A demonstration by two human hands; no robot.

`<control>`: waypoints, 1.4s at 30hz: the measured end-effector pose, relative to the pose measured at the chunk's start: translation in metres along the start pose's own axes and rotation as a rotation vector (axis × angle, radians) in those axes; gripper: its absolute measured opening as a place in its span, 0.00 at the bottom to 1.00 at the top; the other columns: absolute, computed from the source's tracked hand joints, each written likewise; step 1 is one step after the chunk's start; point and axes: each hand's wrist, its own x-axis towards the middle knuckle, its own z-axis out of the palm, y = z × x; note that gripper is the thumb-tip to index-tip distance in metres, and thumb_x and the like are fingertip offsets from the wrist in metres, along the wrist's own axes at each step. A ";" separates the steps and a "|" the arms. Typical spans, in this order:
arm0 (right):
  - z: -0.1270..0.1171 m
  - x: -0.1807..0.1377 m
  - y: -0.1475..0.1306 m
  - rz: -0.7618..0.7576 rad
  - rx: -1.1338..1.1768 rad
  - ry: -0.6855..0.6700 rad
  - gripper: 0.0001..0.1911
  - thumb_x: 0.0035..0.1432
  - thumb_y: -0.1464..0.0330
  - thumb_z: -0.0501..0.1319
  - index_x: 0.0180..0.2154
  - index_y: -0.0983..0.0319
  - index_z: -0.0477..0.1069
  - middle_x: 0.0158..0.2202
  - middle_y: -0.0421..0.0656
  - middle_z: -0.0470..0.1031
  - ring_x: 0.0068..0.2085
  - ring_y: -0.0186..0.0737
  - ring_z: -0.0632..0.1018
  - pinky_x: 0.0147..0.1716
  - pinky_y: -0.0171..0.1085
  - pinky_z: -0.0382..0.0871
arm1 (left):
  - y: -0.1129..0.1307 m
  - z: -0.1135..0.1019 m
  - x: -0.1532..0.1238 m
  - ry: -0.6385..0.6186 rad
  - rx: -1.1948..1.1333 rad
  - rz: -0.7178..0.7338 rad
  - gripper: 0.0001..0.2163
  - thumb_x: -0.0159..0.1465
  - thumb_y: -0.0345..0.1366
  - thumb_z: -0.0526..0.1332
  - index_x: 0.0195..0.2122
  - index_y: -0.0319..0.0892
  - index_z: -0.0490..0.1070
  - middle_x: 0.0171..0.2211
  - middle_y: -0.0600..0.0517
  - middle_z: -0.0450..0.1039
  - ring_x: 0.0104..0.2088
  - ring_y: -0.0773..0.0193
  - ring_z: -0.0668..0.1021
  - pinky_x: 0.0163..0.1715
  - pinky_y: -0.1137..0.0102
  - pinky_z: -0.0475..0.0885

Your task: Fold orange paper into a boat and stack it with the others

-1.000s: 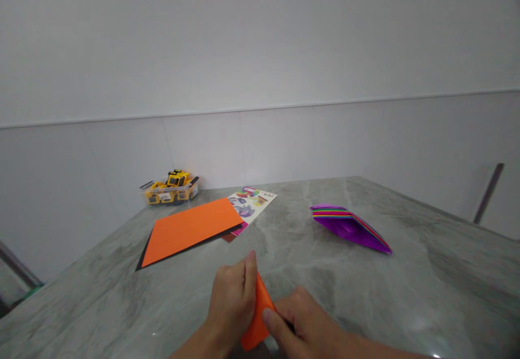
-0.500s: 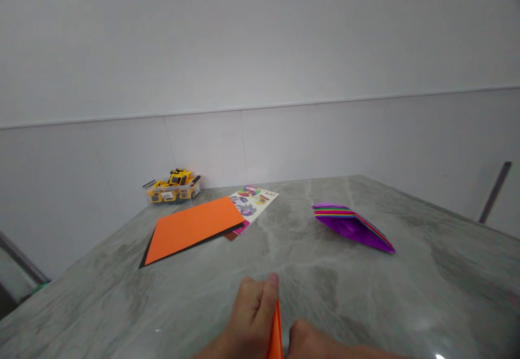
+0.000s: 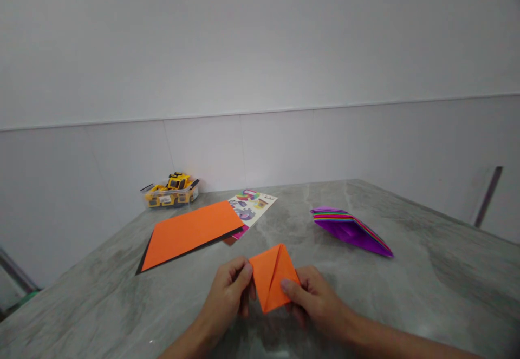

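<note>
Head view, low centre: what do the two hands have?

A small folded piece of orange paper, kite-shaped, with a crease down its middle. The left hand pinches its left edge between thumb and fingertips, and the right hand pinches the right edge the same way. Both grips are closed on the paper, which sits just above the grey marbled bench. Whether its lower tip touches the top, I cannot tell.

How would it handle?

Light and thin, I judge. The folded layers give some stiffness, yet a hard squeeze would crumple it. It is best held at the side edges near the folds, clear of the loose points.

And around the grips?

Ahead and to the left lies a flat orange sheet on a black sheet, with a printed sticker sheet just beyond its far corner. Farther left and ahead, by the white wall, stands a yellow toy truck in a clear box. Ahead and to the right, well apart, rests a purple-covered stack of coloured papers.
</note>
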 end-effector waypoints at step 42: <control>0.001 -0.003 -0.006 -0.032 -0.293 -0.025 0.09 0.58 0.74 0.52 0.30 0.63 0.69 0.20 0.36 0.69 0.21 0.30 0.68 0.22 0.28 0.59 | 0.014 0.001 -0.013 0.080 0.477 0.218 0.06 0.59 0.37 0.62 0.31 0.40 0.74 0.26 0.52 0.75 0.28 0.61 0.74 0.30 0.71 0.64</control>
